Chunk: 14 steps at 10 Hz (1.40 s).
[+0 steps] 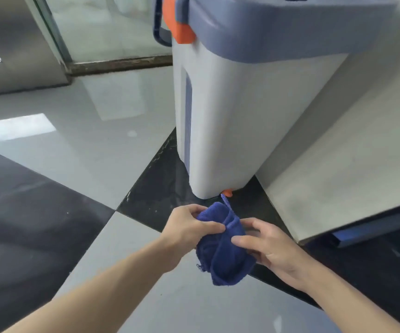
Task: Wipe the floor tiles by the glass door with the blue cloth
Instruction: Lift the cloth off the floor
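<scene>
Glossy tiles [79, 150], bunched terry blue cloth [223, 251]

Blue cloth [223, 248], grey-and-black floor tiles [79, 145]

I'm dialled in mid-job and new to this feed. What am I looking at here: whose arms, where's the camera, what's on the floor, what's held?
There is no machine: a person works bare-handed, and the single camera sits on their head, looking down. The left hand and right hand both grip a bunched blue cloth above the floor tiles, which are glossy grey and black. A white bucket with a blue rim and orange clip stands just ahead. The glass door is at top left. Wiping has not begun.
</scene>
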Each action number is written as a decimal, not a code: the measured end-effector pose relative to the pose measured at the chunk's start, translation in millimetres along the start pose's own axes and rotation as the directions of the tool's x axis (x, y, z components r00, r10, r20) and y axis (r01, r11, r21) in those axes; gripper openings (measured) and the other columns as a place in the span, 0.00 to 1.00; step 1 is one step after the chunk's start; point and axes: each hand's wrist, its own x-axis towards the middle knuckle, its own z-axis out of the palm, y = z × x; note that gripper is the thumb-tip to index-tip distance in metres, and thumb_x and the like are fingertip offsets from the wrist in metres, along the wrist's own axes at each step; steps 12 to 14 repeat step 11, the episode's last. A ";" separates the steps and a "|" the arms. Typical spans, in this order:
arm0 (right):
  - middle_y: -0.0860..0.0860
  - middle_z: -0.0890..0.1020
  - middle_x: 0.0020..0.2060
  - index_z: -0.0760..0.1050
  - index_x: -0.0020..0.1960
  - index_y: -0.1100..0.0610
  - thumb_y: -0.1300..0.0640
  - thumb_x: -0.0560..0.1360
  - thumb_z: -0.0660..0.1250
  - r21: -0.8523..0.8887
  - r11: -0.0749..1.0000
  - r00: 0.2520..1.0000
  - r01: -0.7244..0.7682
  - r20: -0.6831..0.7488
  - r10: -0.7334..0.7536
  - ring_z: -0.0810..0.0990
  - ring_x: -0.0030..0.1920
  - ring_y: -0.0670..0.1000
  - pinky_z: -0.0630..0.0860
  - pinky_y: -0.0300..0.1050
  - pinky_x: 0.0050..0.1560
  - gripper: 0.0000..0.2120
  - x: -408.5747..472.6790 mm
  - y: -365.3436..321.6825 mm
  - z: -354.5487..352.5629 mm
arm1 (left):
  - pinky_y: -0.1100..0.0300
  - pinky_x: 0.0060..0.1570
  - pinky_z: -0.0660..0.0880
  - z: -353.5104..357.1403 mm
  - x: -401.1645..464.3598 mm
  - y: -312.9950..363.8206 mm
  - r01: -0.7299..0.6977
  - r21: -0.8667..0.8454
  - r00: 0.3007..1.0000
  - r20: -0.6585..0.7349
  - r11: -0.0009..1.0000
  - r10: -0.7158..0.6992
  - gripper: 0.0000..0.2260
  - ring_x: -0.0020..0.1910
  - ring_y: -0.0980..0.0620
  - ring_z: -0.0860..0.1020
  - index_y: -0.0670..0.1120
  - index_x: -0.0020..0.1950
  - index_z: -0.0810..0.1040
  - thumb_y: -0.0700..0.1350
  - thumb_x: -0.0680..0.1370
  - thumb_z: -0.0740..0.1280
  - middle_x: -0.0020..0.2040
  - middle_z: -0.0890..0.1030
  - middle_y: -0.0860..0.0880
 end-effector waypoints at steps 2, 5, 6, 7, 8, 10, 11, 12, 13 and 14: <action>0.51 0.84 0.44 0.77 0.50 0.55 0.63 0.69 0.73 -0.046 0.997 0.874 0.062 -0.480 -0.076 0.83 0.46 0.52 0.77 0.43 0.40 0.11 26.2 28.7 -42.9 | 0.56 0.41 0.82 49.5 53.1 -6.0 0.074 -0.029 0.997 -0.008 0.997 -0.074 0.13 0.41 0.50 0.83 0.48 0.48 0.78 0.39 0.67 0.75 0.46 0.83 0.48; 0.47 0.81 0.43 0.73 0.49 0.52 0.57 0.70 0.73 -0.270 0.963 0.713 0.009 -0.673 -0.195 0.80 0.42 0.45 0.72 0.32 0.33 0.11 56.1 52.3 -48.8 | 0.51 0.47 0.79 65.2 83.5 -24.9 -0.038 0.208 0.965 -0.246 0.977 0.090 0.10 0.42 0.46 0.81 0.45 0.48 0.80 0.35 0.69 0.68 0.44 0.83 0.47; 0.48 0.76 0.48 0.71 0.54 0.53 0.55 0.70 0.72 -0.658 0.752 0.647 -0.035 -0.588 -0.485 0.77 0.47 0.49 0.76 0.41 0.39 0.15 51.2 57.2 -41.4 | 0.58 0.50 0.75 63.6 72.3 -32.3 -0.195 0.625 0.892 -0.207 0.756 0.401 0.13 0.51 0.51 0.77 0.48 0.57 0.77 0.39 0.74 0.65 0.55 0.80 0.52; 0.50 0.76 0.52 0.72 0.57 0.54 0.57 0.69 0.73 -0.858 0.513 0.616 -0.002 -0.405 -0.675 0.73 0.51 0.51 0.77 0.45 0.41 0.19 47.0 64.8 -41.6 | 0.58 0.57 0.72 62.5 66.3 -40.8 -0.381 0.811 0.819 0.074 0.444 0.569 0.16 0.62 0.51 0.71 0.51 0.64 0.72 0.45 0.77 0.64 0.65 0.74 0.52; 0.53 0.78 0.56 0.77 0.57 0.55 0.57 0.69 0.74 -0.953 0.301 0.665 0.023 -0.210 -0.716 0.75 0.54 0.55 0.79 0.47 0.46 0.18 42.1 79.9 -37.5 | 0.51 0.69 0.58 60.2 59.8 -58.0 -0.488 0.868 0.802 0.405 0.090 0.439 0.24 0.73 0.47 0.56 0.51 0.72 0.60 0.55 0.78 0.59 0.77 0.55 0.48; 0.57 0.79 0.57 0.78 0.57 0.58 0.57 0.70 0.72 -0.979 0.198 0.721 -0.049 -0.172 -0.671 0.78 0.54 0.60 0.79 0.52 0.49 0.17 43.9 78.5 -37.1 | 0.44 0.72 0.46 56.9 60.9 -52.7 -0.443 0.887 0.851 0.462 -0.129 0.249 0.29 0.75 0.42 0.41 0.50 0.76 0.46 0.57 0.80 0.55 0.77 0.40 0.46; 0.58 0.78 0.60 0.76 0.61 0.59 0.56 0.73 0.70 -0.987 0.155 0.666 -0.034 -0.138 -0.733 0.77 0.57 0.61 0.77 0.55 0.53 0.18 39.9 73.5 -38.8 | 0.44 0.72 0.45 50.0 53.1 -47.2 -0.422 0.891 0.838 0.454 -0.168 0.301 0.28 0.75 0.43 0.42 0.49 0.76 0.46 0.57 0.80 0.53 0.78 0.42 0.45; 0.58 0.78 0.60 0.76 0.61 0.59 0.56 0.73 0.70 -0.987 0.155 0.666 -0.034 -0.138 -0.733 0.77 0.57 0.61 0.77 0.55 0.53 0.18 39.9 73.5 -38.8 | 0.44 0.72 0.45 50.0 53.1 -47.2 -0.422 0.891 0.838 0.454 -0.168 0.301 0.28 0.75 0.43 0.42 0.49 0.76 0.46 0.57 0.80 0.53 0.78 0.42 0.45; 0.58 0.78 0.60 0.76 0.61 0.59 0.56 0.73 0.70 -0.987 0.155 0.666 -0.034 -0.138 -0.733 0.77 0.57 0.61 0.77 0.55 0.53 0.18 39.9 73.5 -38.8 | 0.44 0.72 0.45 50.0 53.1 -47.2 -0.422 0.891 0.838 0.454 -0.168 0.301 0.28 0.75 0.43 0.42 0.49 0.76 0.46 0.57 0.80 0.53 0.78 0.42 0.45; 0.58 0.78 0.60 0.76 0.61 0.59 0.56 0.73 0.70 -0.987 0.155 0.666 -0.034 -0.138 -0.733 0.77 0.57 0.61 0.77 0.55 0.53 0.18 39.9 73.5 -38.8 | 0.44 0.72 0.45 50.0 53.1 -47.2 -0.422 0.891 0.838 0.454 -0.168 0.301 0.28 0.75 0.43 0.42 0.49 0.76 0.46 0.57 0.80 0.53 0.78 0.42 0.45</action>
